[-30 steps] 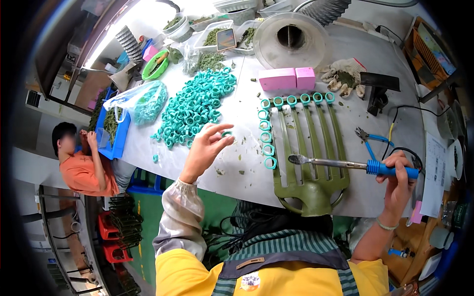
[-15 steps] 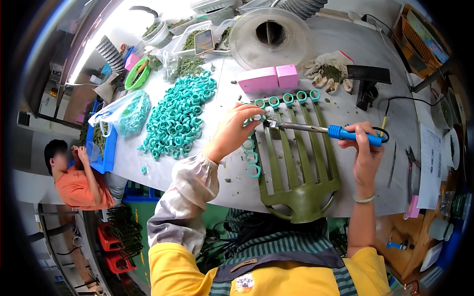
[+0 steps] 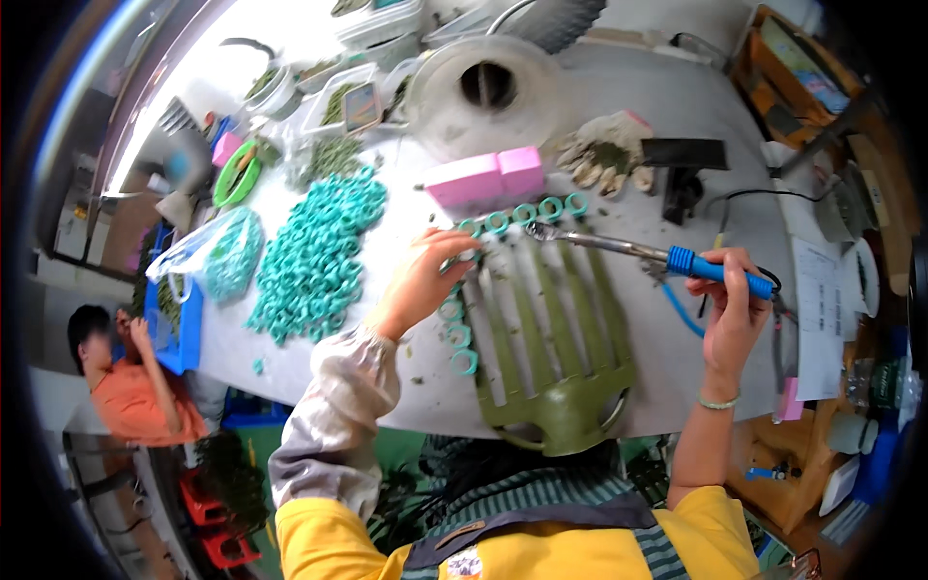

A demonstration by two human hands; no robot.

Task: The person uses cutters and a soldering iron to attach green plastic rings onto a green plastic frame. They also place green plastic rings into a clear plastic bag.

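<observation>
Beneath your hands spreads a pale grey worktop (image 3: 667, 377), cluttered along its far edge. Your right hand (image 3: 733, 309) is wrapped around the handle of a blue soldering iron (image 3: 710, 268). The fingers of your left hand (image 3: 416, 280) are curled in over something teal; blur leaves me unable to tell whether they pinch a ring or just touch it.

Half a second ago the iron's tip was right at those fingers; now it has shifted rightward, just below the far row of teal rings (image 3: 550, 198), while your fingers stay by the far left corner of the olive-green rake head (image 3: 561, 411). So heat and fingertips are apart, leaving that corner to your left hand alone.

More rings run down the rake's left side; its neck reaches the worktop's near edge. Left of it lies a loose heap of teal rings (image 3: 314, 256), with a plastic bag (image 3: 227, 253) nearer the left edge. Beyond the rake sit pink blocks (image 3: 464, 182), with a work glove (image 3: 607, 155) to their right.
</observation>
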